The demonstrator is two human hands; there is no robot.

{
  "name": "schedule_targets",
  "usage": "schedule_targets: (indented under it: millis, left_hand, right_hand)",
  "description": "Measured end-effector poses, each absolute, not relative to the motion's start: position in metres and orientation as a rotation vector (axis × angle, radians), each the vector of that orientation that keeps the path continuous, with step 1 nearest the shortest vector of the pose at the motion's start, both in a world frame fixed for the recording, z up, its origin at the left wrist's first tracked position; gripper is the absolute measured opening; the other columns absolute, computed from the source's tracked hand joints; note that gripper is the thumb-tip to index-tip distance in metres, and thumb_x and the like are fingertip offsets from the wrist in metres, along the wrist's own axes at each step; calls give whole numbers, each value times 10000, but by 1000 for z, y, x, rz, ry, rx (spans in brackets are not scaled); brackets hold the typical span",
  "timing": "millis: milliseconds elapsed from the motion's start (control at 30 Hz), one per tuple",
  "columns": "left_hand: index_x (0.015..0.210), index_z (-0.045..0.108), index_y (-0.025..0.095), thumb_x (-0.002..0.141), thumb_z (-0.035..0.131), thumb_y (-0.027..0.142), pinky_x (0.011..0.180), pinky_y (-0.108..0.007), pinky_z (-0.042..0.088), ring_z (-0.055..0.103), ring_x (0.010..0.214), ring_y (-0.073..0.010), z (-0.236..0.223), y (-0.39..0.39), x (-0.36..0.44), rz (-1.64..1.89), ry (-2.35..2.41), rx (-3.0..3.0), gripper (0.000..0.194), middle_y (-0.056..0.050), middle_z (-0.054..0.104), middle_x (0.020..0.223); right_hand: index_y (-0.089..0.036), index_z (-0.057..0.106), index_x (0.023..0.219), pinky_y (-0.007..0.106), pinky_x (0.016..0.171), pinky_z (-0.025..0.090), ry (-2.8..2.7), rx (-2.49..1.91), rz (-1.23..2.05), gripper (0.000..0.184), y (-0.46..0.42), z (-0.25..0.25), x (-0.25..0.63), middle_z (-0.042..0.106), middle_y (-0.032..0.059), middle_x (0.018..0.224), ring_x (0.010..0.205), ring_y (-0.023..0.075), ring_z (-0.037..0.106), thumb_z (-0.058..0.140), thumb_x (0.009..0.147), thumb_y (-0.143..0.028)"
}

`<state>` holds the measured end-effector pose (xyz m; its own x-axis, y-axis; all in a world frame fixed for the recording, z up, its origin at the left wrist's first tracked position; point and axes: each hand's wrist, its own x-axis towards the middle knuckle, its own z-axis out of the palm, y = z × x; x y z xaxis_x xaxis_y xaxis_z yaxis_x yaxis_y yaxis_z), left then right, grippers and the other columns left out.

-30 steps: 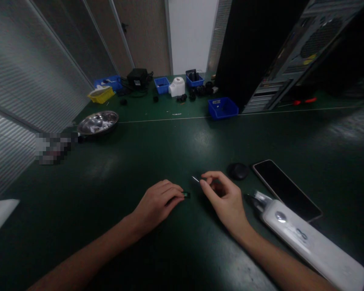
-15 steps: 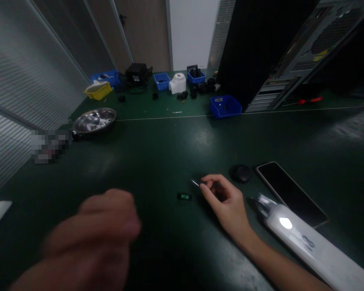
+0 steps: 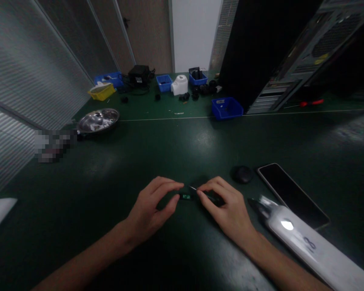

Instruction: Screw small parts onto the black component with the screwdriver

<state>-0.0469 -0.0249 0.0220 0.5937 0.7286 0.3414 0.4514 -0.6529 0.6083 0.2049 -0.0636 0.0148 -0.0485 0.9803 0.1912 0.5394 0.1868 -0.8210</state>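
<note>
A small dark piece with a green circuit board (image 3: 186, 197) lies flat on the green tabletop between my hands. My left hand (image 3: 153, 204) is at its left end, thumb and forefinger apart, the thumb tip close to the piece. Whether the thumb touches it I cannot tell. My right hand (image 3: 226, 202) pinches a thin tool with a shiny metal tip (image 3: 193, 188). That tip points left, just above the board in the picture. The rest of the tool is mostly hidden by my fingers.
To the right are a round black object (image 3: 243, 174), a phone (image 3: 293, 196) and a long white device (image 3: 315, 244) marked 8. Farther back stand a metal bowl (image 3: 86, 128), a blue bin (image 3: 227, 115), a yellow tray (image 3: 101, 96) and a white housing (image 3: 179, 85).
My left hand has come forward and right from the lower left, its closed fingers parting beside the board. My right hand and the tool have barely moved.
</note>
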Motion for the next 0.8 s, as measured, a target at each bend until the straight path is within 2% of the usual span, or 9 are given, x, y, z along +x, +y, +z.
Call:
schedule_targets:
  millis: [133, 267, 800]
  left_hand:
    - [1358, 588, 228, 950, 671, 314, 945, -366, 566, 632, 1103, -213, 8, -16, -30, 600, 874, 2363, 425, -93, 652, 1232]
    - [1244, 652, 215, 1005, 582, 260, 914, -334, 551, 627, 1058, -191, 0, -12, -27, 585, 802, 2313, 253, -79, 670, 1143]
    - [1185, 677, 197, 1000, 580, 174, 911, -287, 544, 644, 1039, -154, -7, -14, -28, 639, 752, 2250, 211, -59, 683, 1119]
  right_hand:
    - [-254, 709, 901, 296, 699, 486, -1799, -1464, 746, 142, -64, 18, 212, 663, 26, 924, 819, 176, 642, 607, 974, -319]
    - [-230, 658, 820, 294, 642, 460, -1858, -1496, 783, 172, -62, 16, 215, 645, 13, 842, 728, 162, 620, 607, 957, -321]
    - [-219, 637, 900, 280, 666, 435, -2055, -1413, 754, 178, -65, 7, 212, 624, 16, 880, 753, 147, 608, 543, 1011, -321]
